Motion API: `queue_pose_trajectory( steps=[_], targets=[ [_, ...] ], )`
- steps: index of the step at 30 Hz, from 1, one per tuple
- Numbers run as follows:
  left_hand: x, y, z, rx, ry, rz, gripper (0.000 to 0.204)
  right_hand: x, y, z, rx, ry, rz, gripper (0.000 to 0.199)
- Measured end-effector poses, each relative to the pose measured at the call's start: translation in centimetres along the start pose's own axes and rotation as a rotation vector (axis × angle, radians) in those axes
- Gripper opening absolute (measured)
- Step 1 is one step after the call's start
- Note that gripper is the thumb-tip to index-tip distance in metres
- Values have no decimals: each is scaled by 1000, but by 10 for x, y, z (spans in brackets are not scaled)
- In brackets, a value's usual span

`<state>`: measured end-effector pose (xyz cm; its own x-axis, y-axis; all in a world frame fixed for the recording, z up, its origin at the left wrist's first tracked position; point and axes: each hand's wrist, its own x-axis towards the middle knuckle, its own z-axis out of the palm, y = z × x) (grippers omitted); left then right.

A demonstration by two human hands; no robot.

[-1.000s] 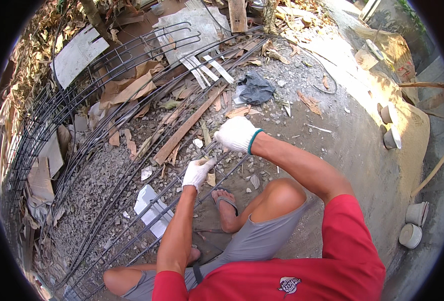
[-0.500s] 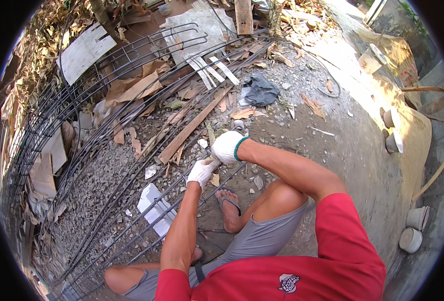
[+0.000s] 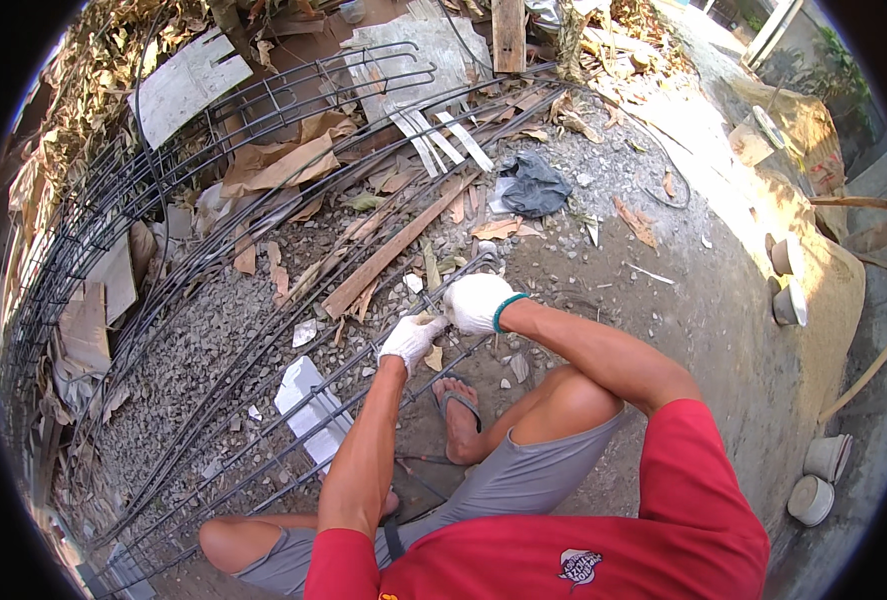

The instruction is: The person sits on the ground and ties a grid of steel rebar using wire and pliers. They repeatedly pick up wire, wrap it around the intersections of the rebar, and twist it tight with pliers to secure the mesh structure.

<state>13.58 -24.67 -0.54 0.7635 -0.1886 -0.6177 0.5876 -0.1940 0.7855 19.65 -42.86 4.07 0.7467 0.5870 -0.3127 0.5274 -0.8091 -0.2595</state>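
Both my hands wear white knit gloves and meet over the end of a steel rebar frame (image 3: pixel 363 352). My left hand (image 3: pixel 413 340) is closed at the bars, its thumb and fingers pinched towards the other glove. What lies in the pinch is too small to make out. My right hand (image 3: pixel 476 303), with a teal cuff, is curled closed just beyond and to the right. Its fingers face away, so whatever it grips is hidden. Bent bar ends show just past the right glove. The frame's long dark rods run off to the lower left beside my left forearm.
A larger rebar cage (image 3: pixel 213 135) and loose rods curve across the left. A wooden plank (image 3: pixel 388 250), a black plastic bag (image 3: pixel 533 187) and white foam (image 3: pixel 313 410) lie on the gravel. White pots (image 3: pixel 811 500) stand at the right. My sandalled foot (image 3: pixel 458 415) is near the frame.
My right hand has moved slightly right and nearer, uncovering more of the bar ends. My left hand stays almost in place at the bars. The whole view has shifted a little.
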Motion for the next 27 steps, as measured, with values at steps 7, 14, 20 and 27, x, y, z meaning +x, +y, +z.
queue_pose_trajectory(
  steps=[7,14,20,27],
  targets=[
    [4,-2,-5,-31,-42,-42,28,-5,-2,-3,326,-87,72,31],
    [2,3,-8,-74,-115,-96,25,-39,4,-17,412,-160,-35,38],
    [-1,5,-14,-76,-130,-116,23,-51,-14,-34,-89,-72,-147,43],
    [-2,8,-11,-57,-134,-148,29,-44,-1,-24,-241,93,-282,38]
  ],
)
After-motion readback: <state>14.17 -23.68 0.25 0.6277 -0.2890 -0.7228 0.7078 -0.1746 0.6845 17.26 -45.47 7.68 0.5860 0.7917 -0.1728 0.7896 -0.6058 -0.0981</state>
